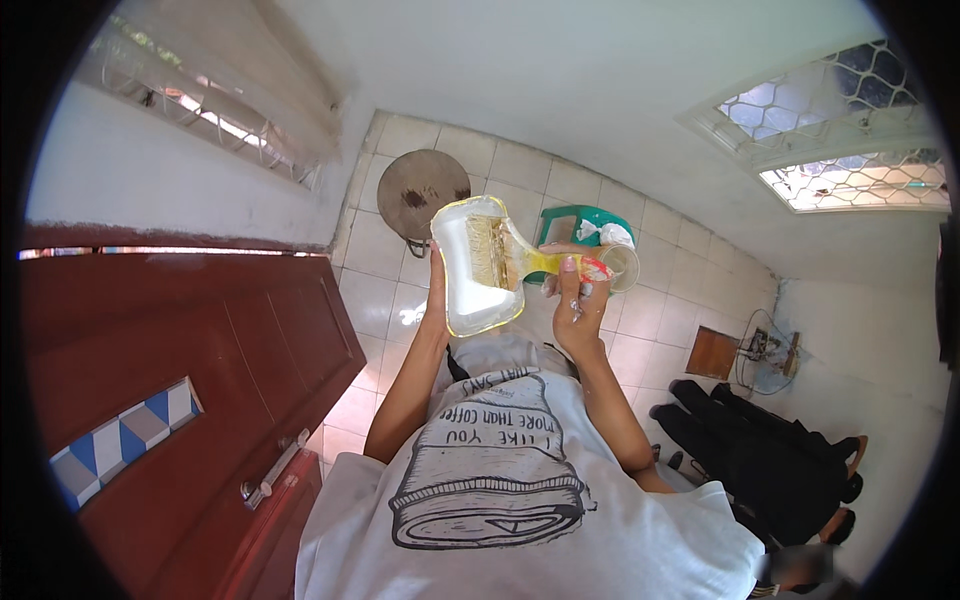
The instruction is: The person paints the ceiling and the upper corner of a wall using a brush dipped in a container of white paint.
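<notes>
Brush [537,262] over a white-filled tray [447,222], centre of the frame.
Left hand [437,285] grips the tray's side, right hand [578,307] the brush handle; beyond, upper centre, a round brown stool [415,185], green stool [553,232] and pale container [627,272]; red door [230,340] at left.

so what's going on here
A person's left grip holds up a shallow tray with a yellowish rim and what looks like white paint in it. The right grip has a wide paintbrush by its yellow and red handle, bristles over the tray; whether they are loaded is hard to tell. White smears mark the right thumb. Beyond, on the tiled floor, are a round brown stool and a green stool.
</notes>
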